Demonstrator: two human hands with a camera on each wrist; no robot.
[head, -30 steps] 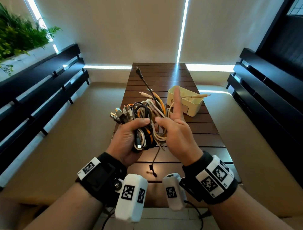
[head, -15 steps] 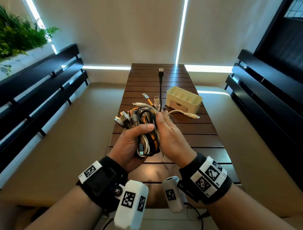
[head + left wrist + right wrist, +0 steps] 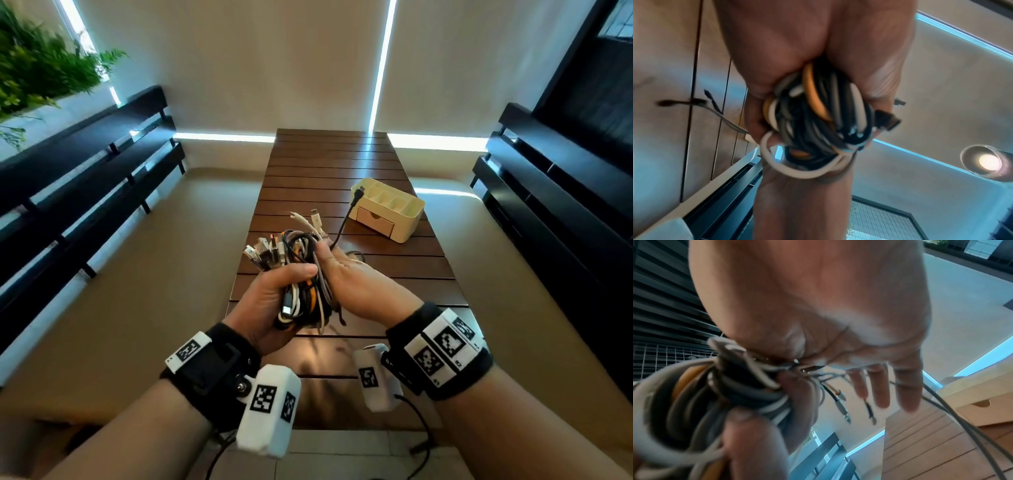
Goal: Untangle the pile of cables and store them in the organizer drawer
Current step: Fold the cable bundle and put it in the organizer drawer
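At frame centre the left hand (image 3: 274,301) clenches the cable bundle (image 3: 301,274) while the right hand (image 3: 356,284) pinches a black cable (image 3: 342,226); a hard tug could tighten knots or topple the organizer (image 3: 411,219).

Left hand (image 3: 274,301) wraps the cable bundle (image 3: 305,274), its fingers hidden behind the coils; individual cables inside cannot be traced; right hand (image 3: 359,284) covers the bundle's right flank; whether its thumb pinches a strand is unclear; both forearms cut off by the head view's lower edge; organizer (image 3: 388,209) drawer interior unseen; dangling plugs (image 3: 842,408) in the right wrist view blurred, types indistinguishable.
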